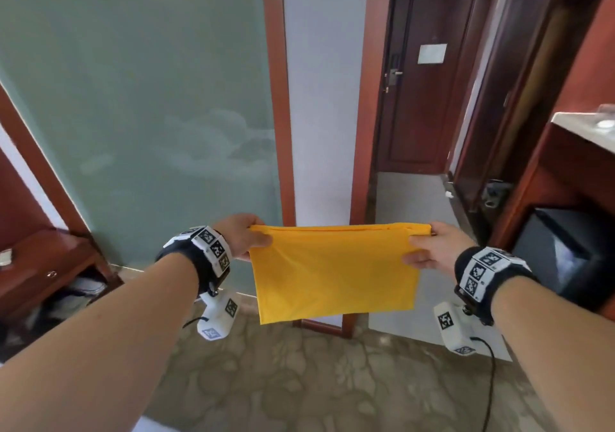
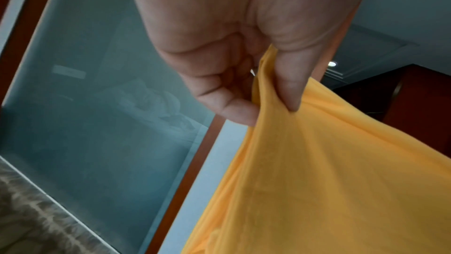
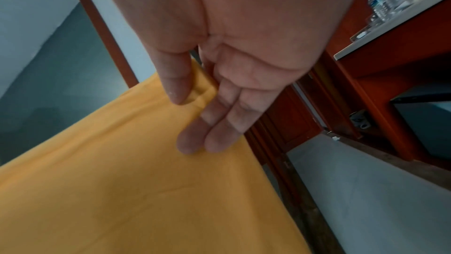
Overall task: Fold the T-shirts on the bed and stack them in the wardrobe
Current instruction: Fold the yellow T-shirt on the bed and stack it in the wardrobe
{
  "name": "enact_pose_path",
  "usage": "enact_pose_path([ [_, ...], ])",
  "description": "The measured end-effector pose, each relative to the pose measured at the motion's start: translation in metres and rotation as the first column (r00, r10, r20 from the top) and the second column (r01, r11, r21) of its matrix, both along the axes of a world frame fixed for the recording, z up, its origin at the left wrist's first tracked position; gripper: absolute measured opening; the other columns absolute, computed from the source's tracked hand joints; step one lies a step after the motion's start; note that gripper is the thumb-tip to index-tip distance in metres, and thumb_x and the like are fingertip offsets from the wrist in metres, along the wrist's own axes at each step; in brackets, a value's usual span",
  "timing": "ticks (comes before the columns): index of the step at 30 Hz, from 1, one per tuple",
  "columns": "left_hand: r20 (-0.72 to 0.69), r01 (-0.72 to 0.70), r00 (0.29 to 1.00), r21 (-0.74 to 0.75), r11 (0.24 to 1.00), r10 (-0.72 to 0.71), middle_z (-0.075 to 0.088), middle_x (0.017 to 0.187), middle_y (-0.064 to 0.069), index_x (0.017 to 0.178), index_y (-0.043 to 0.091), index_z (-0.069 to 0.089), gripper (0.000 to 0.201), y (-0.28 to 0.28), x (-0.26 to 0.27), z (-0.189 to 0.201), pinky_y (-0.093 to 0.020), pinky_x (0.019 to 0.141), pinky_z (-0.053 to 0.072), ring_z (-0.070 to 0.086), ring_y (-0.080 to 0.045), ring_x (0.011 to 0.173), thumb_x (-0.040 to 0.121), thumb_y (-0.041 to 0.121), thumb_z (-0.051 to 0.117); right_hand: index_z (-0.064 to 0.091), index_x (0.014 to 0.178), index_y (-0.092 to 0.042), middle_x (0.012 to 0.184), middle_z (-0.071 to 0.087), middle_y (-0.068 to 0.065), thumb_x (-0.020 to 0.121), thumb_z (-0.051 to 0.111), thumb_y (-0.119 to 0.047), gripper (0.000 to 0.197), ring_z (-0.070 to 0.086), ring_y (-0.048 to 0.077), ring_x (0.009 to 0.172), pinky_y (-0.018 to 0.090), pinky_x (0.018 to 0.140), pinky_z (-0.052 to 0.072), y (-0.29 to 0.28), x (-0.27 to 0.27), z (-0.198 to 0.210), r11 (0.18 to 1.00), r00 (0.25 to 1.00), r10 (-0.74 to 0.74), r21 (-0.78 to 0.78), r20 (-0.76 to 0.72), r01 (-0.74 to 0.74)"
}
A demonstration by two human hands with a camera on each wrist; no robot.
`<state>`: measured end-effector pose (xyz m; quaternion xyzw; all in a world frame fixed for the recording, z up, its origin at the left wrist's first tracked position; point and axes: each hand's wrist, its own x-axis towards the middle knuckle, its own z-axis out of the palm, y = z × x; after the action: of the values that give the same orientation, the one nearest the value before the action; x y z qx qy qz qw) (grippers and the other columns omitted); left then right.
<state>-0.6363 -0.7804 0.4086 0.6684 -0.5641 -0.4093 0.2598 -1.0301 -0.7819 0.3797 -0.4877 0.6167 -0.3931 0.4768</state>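
In the head view, a folded yellow T-shirt hangs in the air in front of the person, held by its top edge and spread flat between the two hands. The left hand grips the top left corner, the thumb on the near side of the cloth. The right hand pinches the top right corner, also with the thumb on the near side. The lower edge of the T-shirt hangs free above the patterned floor. Behind it stand a frosted glass wall, a white pillar and a dark wooden door. At the left there is a wooden nightstand, at the right a counter with a black box under it.

In the left wrist view, the left hand has its fingers curled, and the thumb presses the bunched yellow cloth against them. The cloth falls down and to the right from this grip.

In the right wrist view, the right hand holds the cloth between the thumb on one side and nearly straight fingers on the other side. A small fold of the hem sits between them. Water bottles stand on the counter.
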Motion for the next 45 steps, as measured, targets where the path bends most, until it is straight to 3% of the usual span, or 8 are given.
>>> enact_pose_path([
  [13,0.305,0.101,0.948,0.001,0.995,-0.096,0.07,0.106,-0.005,0.141,0.014,0.057,0.058,-0.081,-0.124,-0.005,-0.034,0.082,0.062,0.073,-0.019,0.082,0.091,0.038,0.075,0.049,0.108,0.003,0.101,0.067,0.032,0.095,0.063,-0.011,0.023,0.076,0.035,0.075,0.05,0.078,0.063,-0.057,-0.115,-0.005,0.995,0.954,-0.091,0.01,-0.286,0.098],
  [22,0.276,0.132,0.952,0.028,0.991,-0.135,0.067,0.081,-0.005,0.133,0.01,0.063,0.058,-0.158,-0.199,-0.026,-0.027,0.059,0.052,0.063,-0.017,0.067,0.086,0.04,0.079,0.049,0.105,-0.025,0.084,0.069,0.007,0.1,0.052,-0.034,0.011,0.072,0.023,0.066,0.037,0.063,0.058,-0.086,-0.169,-0.012,0.963,0.649,-0.267,-0.165,-0.712,0.215],
  [25,0.162,0.096,0.982,0.036,0.995,-0.1,0.067,0.122,-0.027,0.133,-0.001,0.06,0.062,-0.2,-0.23,-0.032,-0.05,0.094,0.055,0.065,-0.042,0.113,0.085,0.034,0.081,0.051,0.109,-0.024,0.075,0.068,0.004,0.102,0.05,-0.035,0.013,0.068,0.014,0.049,0.035,0.056,0.058,-0.099,-0.189,-0.011,0.939,0.642,-0.329,-0.167,-0.692,0.301],
  [28,-0.118,-0.006,0.993,-0.024,1.0,0.003,0.064,0.128,-0.027,0.136,0.002,0.059,0.065,-0.251,-0.261,-0.025,-0.052,0.1,0.053,0.062,-0.044,0.118,0.081,0.025,0.085,0.053,0.116,-0.021,0.076,0.066,0.002,0.102,0.053,-0.032,0.018,0.068,0.017,0.053,0.042,0.066,0.063,-0.124,-0.216,0.011,0.907,0.632,-0.399,-0.185,-0.665,0.379],
  [34,-0.525,0.025,0.851,0.06,0.998,0.01,0.058,0.053,-0.006,0.089,0.015,0.067,0.019,-0.346,-0.336,0.011,-0.026,0.047,0.041,0.05,-0.021,0.045,0.088,0.029,0.079,0.053,0.128,-0.021,0.11,0.067,0.013,0.1,0.058,-0.03,0.03,0.072,0.028,0.066,0.022,0.041,0.05,-0.181,-0.27,0.072,0.78,0.659,-0.623,-0.273,-0.421,0.563],
  [36,-0.559,0.069,0.829,0.086,0.994,-0.009,0.057,0.052,-0.006,0.089,0.012,0.062,0.021,-0.363,-0.361,0.008,-0.026,0.044,0.043,0.062,-0.023,0.051,0.092,0.027,0.076,0.055,0.129,-0.018,0.108,0.066,0.01,0.1,0.058,-0.028,0.031,0.07,0.023,0.069,0.019,0.044,0.051,-0.192,-0.284,0.077,0.749,0.622,-0.662,-0.322,-0.42,0.58],
  [40,-0.623,0.079,0.782,0.123,0.989,0.015,0.056,0.047,-0.004,0.142,0.015,0.053,0.055,-0.39,-0.409,-0.007,-0.023,0.036,0.043,0.078,-0.031,0.077,0.092,0.017,0.076,0.056,0.129,-0.016,0.096,0.064,0.003,0.1,0.056,-0.031,0.033,0.07,0.024,0.081,0.041,0.082,0.059,-0.214,-0.315,0.072,0.698,0.543,-0.713,-0.375,-0.444,0.61],
  [45,-0.6,0.117,0.8,0.184,0.976,0.017,0.057,0.054,-0.005,0.116,0.014,0.059,0.022,-0.448,-0.484,-0.019,-0.025,0.036,0.046,0.076,-0.031,0.072,0.097,0.018,0.071,0.06,0.121,-0.023,0.104,0.068,0.006,0.099,0.052,-0.037,0.027,0.067,0.03,0.095,0.044,0.088,0.056,-0.258,-0.374,0.048,0.689,0.461,-0.712,-0.398,-0.53,0.606],
])
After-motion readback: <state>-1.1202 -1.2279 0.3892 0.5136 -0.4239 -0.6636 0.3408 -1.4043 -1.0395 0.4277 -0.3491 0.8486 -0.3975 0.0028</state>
